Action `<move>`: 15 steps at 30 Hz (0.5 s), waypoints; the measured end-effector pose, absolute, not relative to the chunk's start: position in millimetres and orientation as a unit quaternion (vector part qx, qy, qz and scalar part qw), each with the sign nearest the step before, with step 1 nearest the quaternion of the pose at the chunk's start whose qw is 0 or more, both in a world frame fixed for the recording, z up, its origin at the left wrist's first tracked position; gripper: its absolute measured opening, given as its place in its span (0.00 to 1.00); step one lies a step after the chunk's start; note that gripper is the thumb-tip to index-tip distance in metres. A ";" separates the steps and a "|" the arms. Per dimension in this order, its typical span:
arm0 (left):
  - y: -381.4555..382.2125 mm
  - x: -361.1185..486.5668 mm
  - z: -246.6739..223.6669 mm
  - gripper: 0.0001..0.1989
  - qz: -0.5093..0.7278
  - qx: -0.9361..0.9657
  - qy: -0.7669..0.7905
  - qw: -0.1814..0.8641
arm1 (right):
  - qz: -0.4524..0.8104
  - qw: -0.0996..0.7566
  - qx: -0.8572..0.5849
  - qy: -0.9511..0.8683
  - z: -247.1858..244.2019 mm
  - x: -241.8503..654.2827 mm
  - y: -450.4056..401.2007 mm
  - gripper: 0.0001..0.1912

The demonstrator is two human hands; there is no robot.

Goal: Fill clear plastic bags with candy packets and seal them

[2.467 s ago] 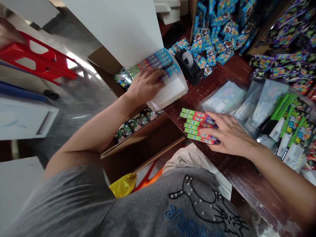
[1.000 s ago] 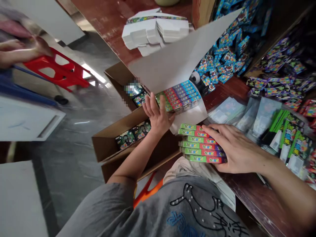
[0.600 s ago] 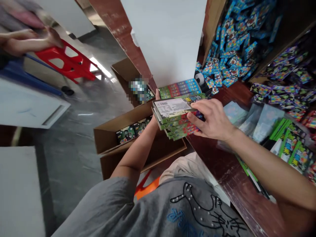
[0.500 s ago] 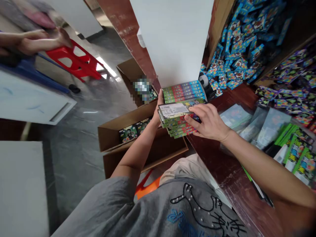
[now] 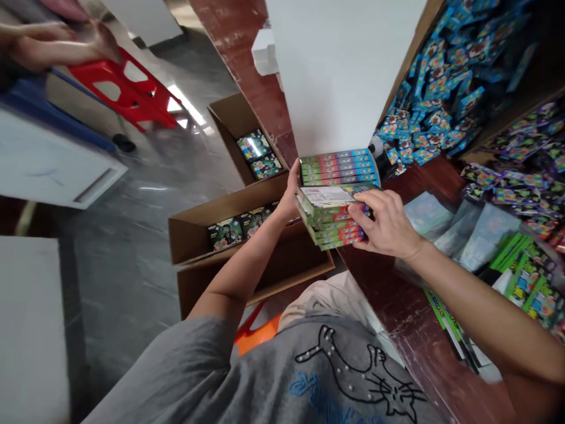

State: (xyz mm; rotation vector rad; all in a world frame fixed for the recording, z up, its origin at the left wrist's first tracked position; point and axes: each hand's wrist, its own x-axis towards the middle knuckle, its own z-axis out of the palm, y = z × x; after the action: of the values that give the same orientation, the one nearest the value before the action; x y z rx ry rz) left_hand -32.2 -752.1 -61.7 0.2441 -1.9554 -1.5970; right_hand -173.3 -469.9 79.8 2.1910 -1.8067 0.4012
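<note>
Between my hands is a stack of flat, colourful printed boxes [image 5: 335,227], the top one bearing a white label. My right hand [image 5: 386,224] grips its right end, fingers over the top and thumb against the side. At the left end, my left hand [image 5: 290,197] holds the stack, its thumb pointing up and most of its fingers hidden. Right behind it, a second stack of the same boxes [image 5: 338,166] stands against a white panel [image 5: 335,76], its striped edges facing me.
Open cardboard boxes [image 5: 188,232] at the left hold dark-green printed packs [image 5: 226,234]. Blue wrapped packets [image 5: 441,76] and purple ones [image 5: 516,176] lie in heaps at the right. Clear plastic bags [image 5: 488,229] rest on the dark red table [image 5: 397,306]. A person's feet rest on a red stool [image 5: 128,88].
The stack in my hands has shifted slightly right and its boxes sit more evenly aligned. The view has also moved a little. Both hands stay on the stack.
</note>
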 end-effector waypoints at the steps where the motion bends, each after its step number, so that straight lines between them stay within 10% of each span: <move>1: -754.8 -26.2 -60.3 0.73 -0.608 0.087 -0.736 0.284 | 0.120 0.130 0.762 -0.623 77.1 -175.4 -472.3 0.61; 10: -768.7 -1.6 -46.7 0.66 -0.688 0.060 -0.700 0.182 | 0.011 0.037 0.747 -0.663 103.6 -183.8 -495.5 0.58; 15: -764.3 0.2 -41.5 0.45 -0.747 0.090 -0.636 0.171 | -0.015 -0.042 0.747 -0.663 109.2 -191.6 -516.0 0.61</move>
State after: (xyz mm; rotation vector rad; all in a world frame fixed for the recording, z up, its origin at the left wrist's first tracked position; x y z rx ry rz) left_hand 0.2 -764.3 -41.5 0.2565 -1.8070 -2.1204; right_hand -191.6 -516.0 109.2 2.4117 -2.1404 -0.0469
